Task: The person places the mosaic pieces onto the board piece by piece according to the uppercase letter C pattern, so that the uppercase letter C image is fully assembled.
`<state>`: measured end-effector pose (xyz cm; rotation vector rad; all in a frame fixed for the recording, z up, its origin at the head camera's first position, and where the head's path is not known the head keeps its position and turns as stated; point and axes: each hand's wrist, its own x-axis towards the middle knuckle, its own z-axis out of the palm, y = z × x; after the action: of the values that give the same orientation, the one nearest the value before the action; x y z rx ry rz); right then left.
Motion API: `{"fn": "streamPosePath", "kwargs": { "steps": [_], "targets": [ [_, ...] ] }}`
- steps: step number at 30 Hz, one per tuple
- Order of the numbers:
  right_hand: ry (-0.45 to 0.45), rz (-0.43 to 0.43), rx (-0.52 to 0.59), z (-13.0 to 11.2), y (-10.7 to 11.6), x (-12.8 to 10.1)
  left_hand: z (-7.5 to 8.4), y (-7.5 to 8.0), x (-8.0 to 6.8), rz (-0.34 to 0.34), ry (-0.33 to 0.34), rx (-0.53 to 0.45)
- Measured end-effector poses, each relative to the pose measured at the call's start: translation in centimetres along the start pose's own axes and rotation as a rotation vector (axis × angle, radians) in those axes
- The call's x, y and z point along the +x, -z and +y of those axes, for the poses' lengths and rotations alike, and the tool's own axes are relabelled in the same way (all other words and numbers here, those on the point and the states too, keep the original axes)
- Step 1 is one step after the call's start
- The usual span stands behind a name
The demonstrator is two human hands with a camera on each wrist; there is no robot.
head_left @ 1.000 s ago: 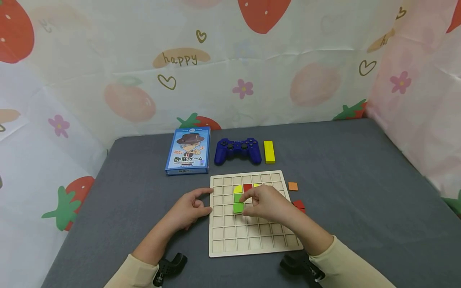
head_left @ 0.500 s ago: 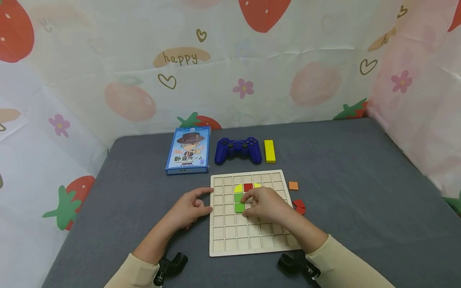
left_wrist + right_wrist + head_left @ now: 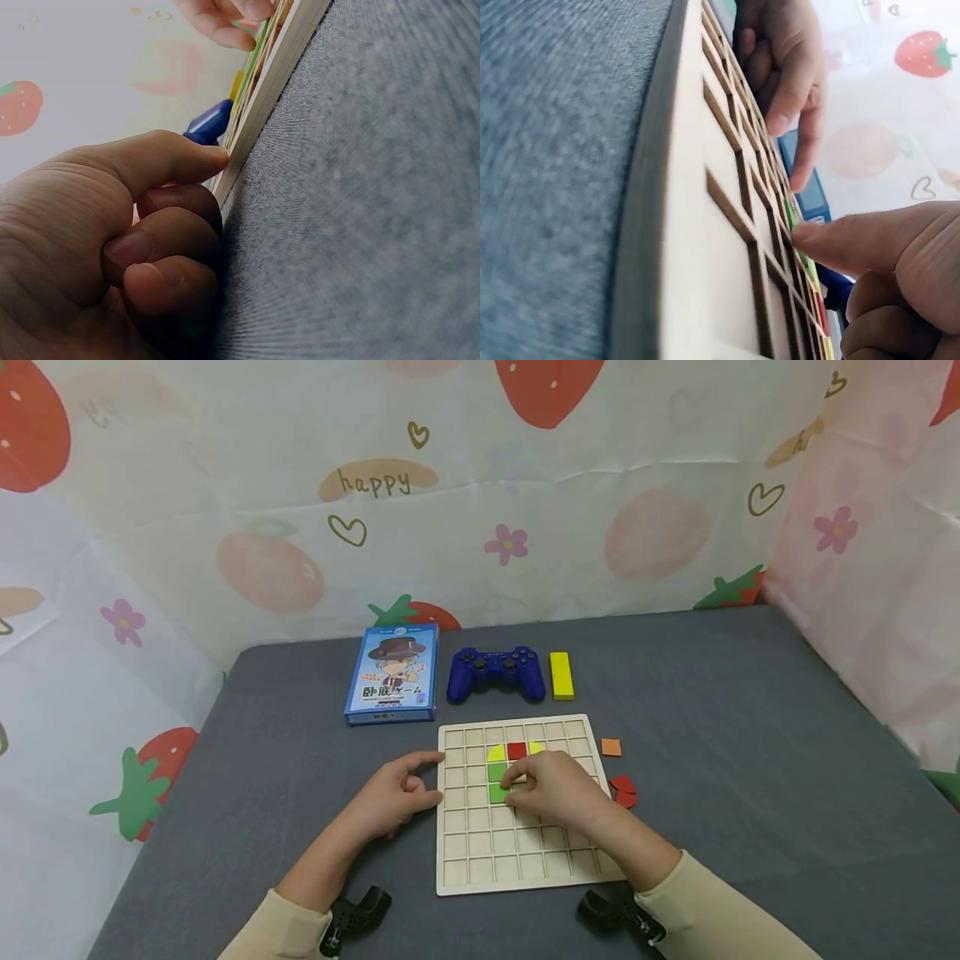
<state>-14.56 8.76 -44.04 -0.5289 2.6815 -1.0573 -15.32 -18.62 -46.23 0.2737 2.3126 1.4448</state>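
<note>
Soft, even light fills the head view, shadows faint. Both wrist views are tilted, blurred up close, with dim shadow under the curled fingers (image 3: 161, 277).

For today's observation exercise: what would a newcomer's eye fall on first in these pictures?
The wooden grid board at the table's near middle, where the right hand presses a fingertip on the green tiles under a yellow and red row. The left hand touches the board's left edge. Behind lie a blue game controller and a blue card box.
</note>
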Motion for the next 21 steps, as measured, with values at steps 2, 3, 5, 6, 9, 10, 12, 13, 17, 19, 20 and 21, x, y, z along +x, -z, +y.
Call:
{"fn": "streamPosePath", "kwargs": {
  "steps": [2,3,5,6,9,10,12,13,17,19,20,21],
  "targets": [
    [0.011,-0.002,-0.005,-0.2,0.2,-0.1,-0.1,0.0,0.0,0.001,0.001,0.002],
    [0.012,-0.004,-0.006,-0.3,0.4,-0.2,-0.1,0.0,0.0,0.001,0.000,0.002],
    [0.017,0.004,-0.004,-0.6,0.9,-0.3,-0.1,0.0,0.0,-0.001,-0.002,0.002],
    [0.016,0.011,-0.001,-0.7,1.2,-0.4,-0.1,0.0,0.0,-0.001,-0.002,0.000],
    [0.023,0.041,0.018,-1.1,2.4,-0.8,-0.1,0.0,0.1,-0.004,-0.004,-0.003],
    [0.028,0.053,0.029,-1.3,2.8,-0.9,-0.1,0.0,0.1,-0.004,-0.004,-0.003],
    [0.037,0.070,0.056,-1.6,3.7,-1.2,-0.1,0.0,0.1,-0.003,-0.003,-0.006],
    [0.041,0.081,0.061,-1.7,4.2,-1.4,-0.1,0.0,0.1,-0.005,-0.005,-0.006],
    [0.052,0.109,0.095,-2.2,5.8,-2.0,-0.1,0.0,0.1,-0.007,-0.004,-0.006],
    [0.046,0.122,0.104,-2.4,6.5,-2.3,-0.1,0.0,0.1,-0.011,-0.009,-0.005],
    [0.045,0.127,0.113,-2.4,6.9,-2.5,-0.1,0.0,0.1,-0.010,-0.009,-0.006],
    [0.042,0.133,0.119,-2.5,7.2,-2.6,-0.1,0.0,0.1,-0.012,-0.013,-0.008]
  ]
}}
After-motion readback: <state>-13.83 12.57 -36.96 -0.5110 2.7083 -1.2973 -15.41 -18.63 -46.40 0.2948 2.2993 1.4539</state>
